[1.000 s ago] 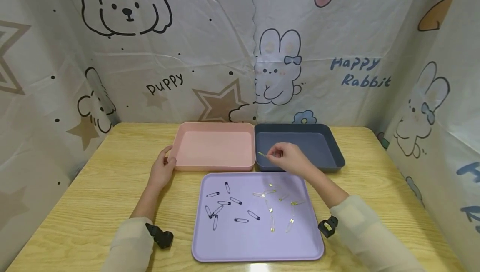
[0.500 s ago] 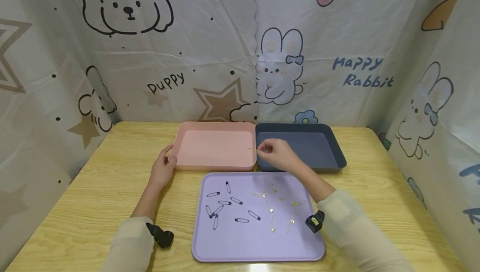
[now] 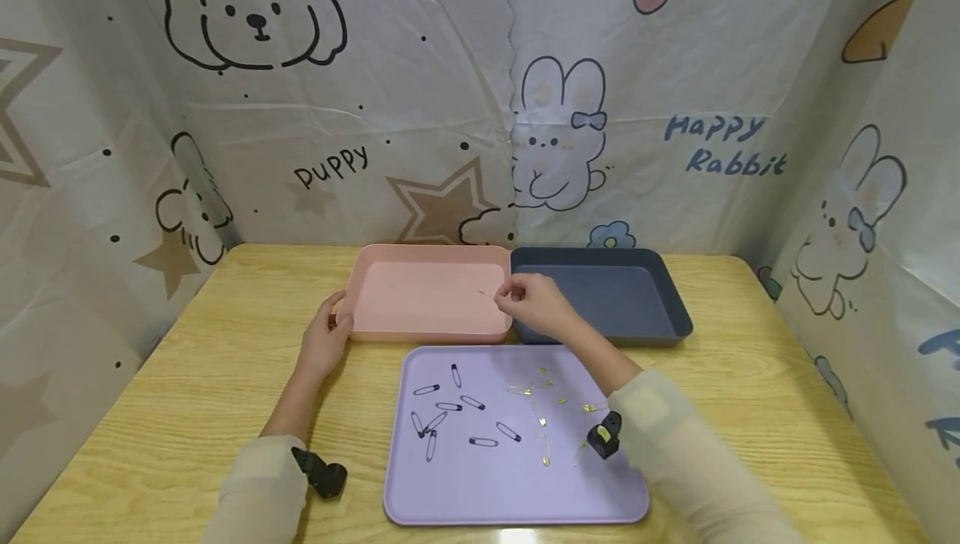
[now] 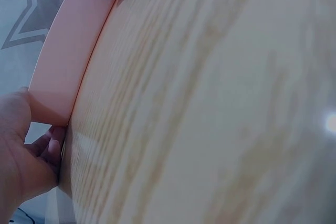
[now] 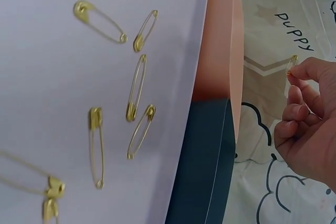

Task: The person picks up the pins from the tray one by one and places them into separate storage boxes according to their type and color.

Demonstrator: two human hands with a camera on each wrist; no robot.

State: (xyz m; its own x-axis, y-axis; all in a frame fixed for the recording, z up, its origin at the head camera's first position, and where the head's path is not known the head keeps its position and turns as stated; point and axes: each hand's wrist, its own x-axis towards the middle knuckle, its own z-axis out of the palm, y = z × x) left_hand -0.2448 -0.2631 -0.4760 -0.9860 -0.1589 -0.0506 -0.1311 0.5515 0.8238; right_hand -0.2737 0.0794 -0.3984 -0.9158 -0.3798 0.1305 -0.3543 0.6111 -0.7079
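Observation:
My right hand [image 3: 535,302] pinches a gold safety pin [image 5: 292,63] between thumb and fingertips, above the right end of the pink tray [image 3: 420,298]. In the right wrist view, the other fingers of that hand curl toward the palm. My left hand [image 3: 327,340] holds the pink tray at its left front corner, thumb on the outer wall. Gold safety pins [image 5: 137,87] are scattered over the right half of the lilac tray [image 3: 517,486]. Black safety pins [image 3: 483,441] lie on its left half, a few of them touching.
A dark blue tray [image 3: 622,298] stands against the right side of the pink tray, partly behind my right forearm. All three trays rest on a wooden table [image 3: 180,377]. A printed curtain [image 3: 420,94] hangs behind and at both sides.
My right hand has moved left, carrying the gold safety pin from over the dark blue tray to over the pink tray's right end. My left hand stays at the pink tray's corner.

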